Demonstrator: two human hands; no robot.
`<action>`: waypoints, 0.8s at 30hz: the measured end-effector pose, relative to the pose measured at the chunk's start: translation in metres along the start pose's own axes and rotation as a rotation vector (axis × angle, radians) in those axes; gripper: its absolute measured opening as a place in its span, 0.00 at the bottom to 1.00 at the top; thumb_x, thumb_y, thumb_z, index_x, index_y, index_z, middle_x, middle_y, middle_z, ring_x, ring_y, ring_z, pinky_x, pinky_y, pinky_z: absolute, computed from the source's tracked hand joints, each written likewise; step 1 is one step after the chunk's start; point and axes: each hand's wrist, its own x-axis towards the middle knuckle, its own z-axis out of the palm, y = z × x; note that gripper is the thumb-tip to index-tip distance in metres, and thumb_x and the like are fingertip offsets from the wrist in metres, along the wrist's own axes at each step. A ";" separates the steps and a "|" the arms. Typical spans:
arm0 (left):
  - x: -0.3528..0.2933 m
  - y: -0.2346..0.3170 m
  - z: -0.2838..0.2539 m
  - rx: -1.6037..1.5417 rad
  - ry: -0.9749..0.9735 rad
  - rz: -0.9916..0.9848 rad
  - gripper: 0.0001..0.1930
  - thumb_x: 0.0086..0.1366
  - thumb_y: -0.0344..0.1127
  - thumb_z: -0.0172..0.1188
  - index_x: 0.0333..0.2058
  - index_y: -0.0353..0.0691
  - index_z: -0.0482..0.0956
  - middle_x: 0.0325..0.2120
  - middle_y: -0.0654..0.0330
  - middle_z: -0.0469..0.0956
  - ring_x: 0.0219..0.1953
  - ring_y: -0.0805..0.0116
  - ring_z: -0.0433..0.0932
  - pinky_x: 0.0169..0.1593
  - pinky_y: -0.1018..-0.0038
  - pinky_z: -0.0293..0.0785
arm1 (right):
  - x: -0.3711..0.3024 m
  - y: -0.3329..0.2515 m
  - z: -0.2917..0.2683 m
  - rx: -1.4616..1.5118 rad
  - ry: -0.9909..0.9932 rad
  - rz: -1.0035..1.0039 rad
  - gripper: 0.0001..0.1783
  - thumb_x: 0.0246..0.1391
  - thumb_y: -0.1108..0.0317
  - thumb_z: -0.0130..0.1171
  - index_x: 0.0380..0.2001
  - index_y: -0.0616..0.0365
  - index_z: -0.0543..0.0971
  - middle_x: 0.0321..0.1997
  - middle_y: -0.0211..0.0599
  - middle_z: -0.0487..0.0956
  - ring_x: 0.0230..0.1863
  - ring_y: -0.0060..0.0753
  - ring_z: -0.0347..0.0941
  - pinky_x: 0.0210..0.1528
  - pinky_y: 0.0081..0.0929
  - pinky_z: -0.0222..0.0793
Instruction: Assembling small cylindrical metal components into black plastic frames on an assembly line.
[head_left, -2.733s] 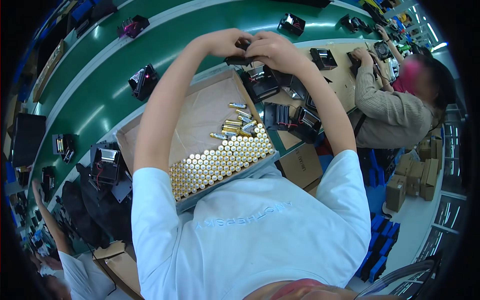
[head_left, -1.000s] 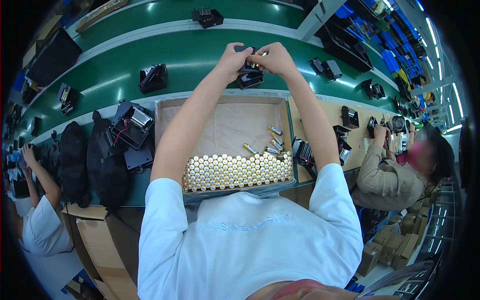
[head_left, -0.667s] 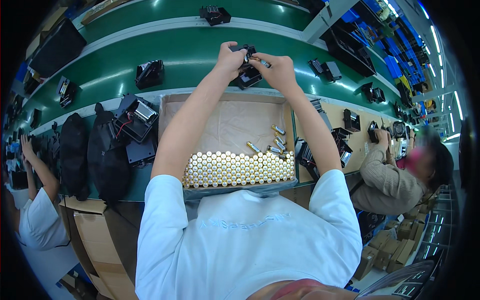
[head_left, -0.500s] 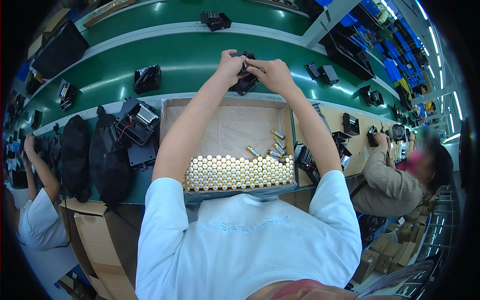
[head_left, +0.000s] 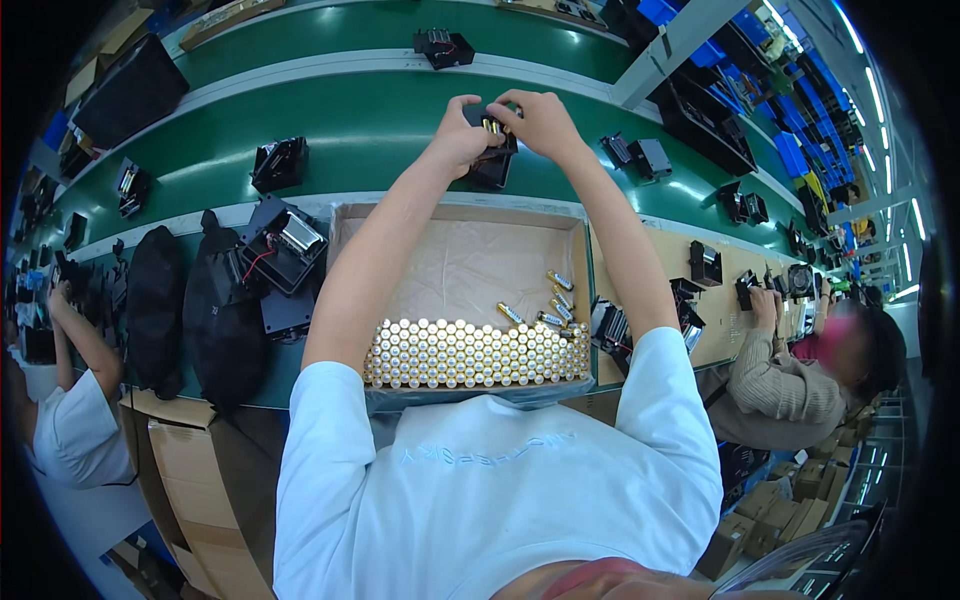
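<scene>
Holding a black housing [head_left: 491, 172] at 12 o'clock, beyond the cardboard tray [head_left: 470, 262] about which all clock positions are read, the left hand [head_left: 460, 138] has its fingers clamped on the housing's left side, an arrangement that probably steadies it. Gold cells [head_left: 492, 127] show in its open face, seemingly turned up so that they stay in sight and within reach. The right hand [head_left: 536, 122] bends in from the 1 o'clock side, fingertips touching the housing beside those cells; whether its fingers pinch anything cannot be told. Whether the housing rests on the green belt [head_left: 370, 135] or is held just above it is also unclear. The tray lies between the forearms, presumably for a short reach. Within it, upright cells [head_left: 480, 355] pack the 6 o'clock half, standing on end and likely bracing one another, while loose cells [head_left: 560, 300] lie on their sides towards 3 o'clock, perhaps easier to pick up. Outside, a black unit with a silver cylinder [head_left: 298, 238] sits at 10 o'clock, dark bags [head_left: 225, 320] lie at 9, and further black units [head_left: 612, 326] stand at 3, beside the tan desk [head_left: 730, 307].
</scene>
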 end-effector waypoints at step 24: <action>0.004 0.001 -0.015 0.060 0.125 0.024 0.27 0.56 0.22 0.56 0.56 0.39 0.62 0.43 0.45 0.71 0.39 0.57 0.76 0.38 0.65 0.78 | 0.006 0.004 0.045 0.252 0.352 -0.099 0.13 0.48 0.63 0.65 0.32 0.62 0.84 0.33 0.36 0.84 0.30 0.36 0.77 0.37 0.29 0.73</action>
